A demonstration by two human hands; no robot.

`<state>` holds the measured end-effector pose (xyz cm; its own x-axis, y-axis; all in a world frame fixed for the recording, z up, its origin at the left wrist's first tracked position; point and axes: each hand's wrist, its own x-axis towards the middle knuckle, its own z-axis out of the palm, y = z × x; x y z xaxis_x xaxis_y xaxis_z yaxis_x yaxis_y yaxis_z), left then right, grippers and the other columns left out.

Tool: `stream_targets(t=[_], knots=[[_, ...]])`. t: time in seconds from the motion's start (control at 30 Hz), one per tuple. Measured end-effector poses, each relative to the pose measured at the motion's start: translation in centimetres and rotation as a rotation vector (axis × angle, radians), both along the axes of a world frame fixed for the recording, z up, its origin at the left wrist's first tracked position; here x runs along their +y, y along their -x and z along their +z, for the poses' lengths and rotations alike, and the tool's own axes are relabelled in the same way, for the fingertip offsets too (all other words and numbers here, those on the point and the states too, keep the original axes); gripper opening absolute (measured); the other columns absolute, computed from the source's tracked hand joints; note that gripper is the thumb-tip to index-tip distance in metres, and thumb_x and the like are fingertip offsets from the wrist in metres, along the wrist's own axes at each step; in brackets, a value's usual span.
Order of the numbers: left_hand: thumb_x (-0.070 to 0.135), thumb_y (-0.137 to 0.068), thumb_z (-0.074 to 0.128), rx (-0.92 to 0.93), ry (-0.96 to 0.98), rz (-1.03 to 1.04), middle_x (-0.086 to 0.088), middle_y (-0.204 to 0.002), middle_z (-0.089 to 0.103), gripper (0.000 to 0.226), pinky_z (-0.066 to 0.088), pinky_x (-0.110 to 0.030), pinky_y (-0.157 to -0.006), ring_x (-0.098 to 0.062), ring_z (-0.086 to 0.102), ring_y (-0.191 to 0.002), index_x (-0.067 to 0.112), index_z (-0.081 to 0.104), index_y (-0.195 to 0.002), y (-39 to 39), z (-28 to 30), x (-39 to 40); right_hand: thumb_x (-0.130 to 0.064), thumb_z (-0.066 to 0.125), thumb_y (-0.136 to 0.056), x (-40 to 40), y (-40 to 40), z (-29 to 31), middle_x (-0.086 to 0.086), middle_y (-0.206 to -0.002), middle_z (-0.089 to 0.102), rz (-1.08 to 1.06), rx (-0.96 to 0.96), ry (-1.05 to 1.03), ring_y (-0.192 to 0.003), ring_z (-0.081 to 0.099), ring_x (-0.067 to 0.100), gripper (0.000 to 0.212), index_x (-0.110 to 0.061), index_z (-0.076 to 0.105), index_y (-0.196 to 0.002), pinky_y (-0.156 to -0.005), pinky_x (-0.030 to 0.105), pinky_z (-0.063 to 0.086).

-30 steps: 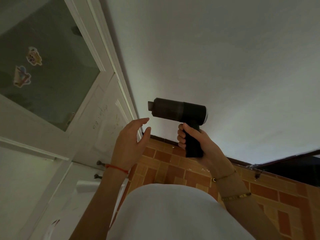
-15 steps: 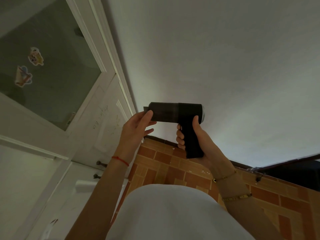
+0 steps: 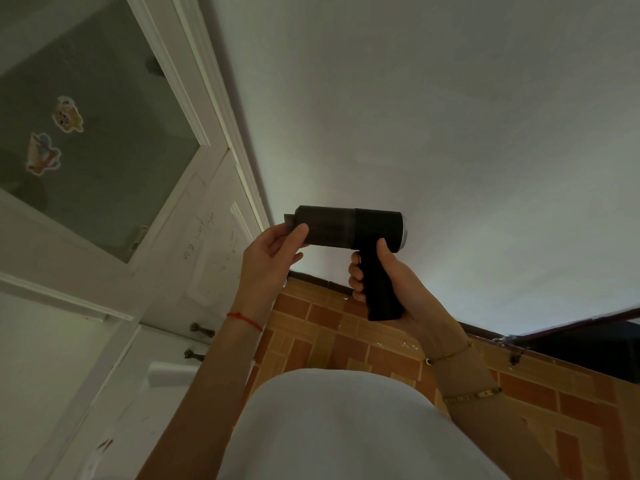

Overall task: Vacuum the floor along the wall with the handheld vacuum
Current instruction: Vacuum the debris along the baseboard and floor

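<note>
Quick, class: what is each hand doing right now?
Left hand: pinching the nozzle end of the black pistol-shaped handheld vacuum.
Right hand: closed around its grip.

Bare forearms, no sleeves in view. Thin red string bracelet [image 3: 244, 320] around the left wrist. Two gold bracelets on the right forearm: a slim chain with a dark bead [image 3: 449, 355], and a broader link band [image 3: 471, 396] further up. White garment [image 3: 339, 427] over the torso.

Quick count: one black pistol-shaped handheld vacuum [image 3: 349, 230], two cartoon stickers [image 3: 67, 114] on the door glass at 10 o'clock, two gold bracelets [image 3: 450, 355], one red string bracelet [image 3: 244, 318], two dark metal door knobs [image 3: 201, 329].
</note>
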<state>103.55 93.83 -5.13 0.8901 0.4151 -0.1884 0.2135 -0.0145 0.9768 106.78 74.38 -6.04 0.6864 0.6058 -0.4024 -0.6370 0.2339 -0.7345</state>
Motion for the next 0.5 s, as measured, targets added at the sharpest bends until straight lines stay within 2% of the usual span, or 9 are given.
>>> stream_targets(t=[0.23, 0.33, 0.43, 0.5], knots=[[0.033, -0.092, 0.062, -0.007, -0.018, 0.024, 0.012, -0.1, 0.068, 0.033, 0.054, -0.011, -0.074, 0.0, 0.068, -0.089, 0.017, 0.061, -0.12, 0.12, -0.31, -0.07, -0.052, 0.061, -0.083, -0.06, 0.34, 0.09, 0.002, -0.076, 0.056, -0.014, 0.01, -0.013, -0.066, 0.054, 0.013, 0.039, -0.014, 0.061, -0.093, -0.061, 0.022, 0.048], [0.033, -0.092, 0.061, -0.01, -0.044, 0.025, 0.013, -0.101, 0.068, 0.032, 0.055, -0.012, -0.075, 0.002, 0.068, -0.09, 0.018, 0.061, -0.12, 0.2, -0.44, -0.1, -0.051, 0.056, -0.088, 0.07, 0.31, 0.04, 0.001, -0.075, 0.057, -0.022, -0.007, 0.004, -0.065, 0.054, 0.012, 0.037, -0.015, 0.06, -0.093, -0.06, 0.022, 0.048], [0.038, -0.094, 0.056, -0.01, -0.109, 0.017, 0.007, -0.106, 0.068, 0.034, 0.053, -0.016, -0.082, -0.001, 0.066, -0.093, 0.019, 0.061, -0.122, 0.12, -0.51, 0.36, -0.053, 0.054, -0.089, 0.18, 0.15, -0.03, 0.001, -0.075, 0.057, -0.041, -0.016, 0.019, -0.064, 0.055, 0.012, 0.04, -0.014, 0.06, -0.097, -0.059, 0.022, 0.048], [0.047, -0.092, 0.049, -0.01, -0.164, 0.006, 0.002, -0.112, 0.068, 0.046, 0.053, -0.023, -0.088, -0.007, 0.065, -0.098, 0.016, 0.06, -0.125, 0.18, -0.63, 0.8, -0.054, 0.054, -0.088, 0.14, 0.08, -0.12, 0.002, -0.075, 0.058, -0.054, -0.026, 0.042, -0.064, 0.055, 0.012, 0.043, -0.013, 0.061, -0.1, -0.059, 0.022, 0.048]])
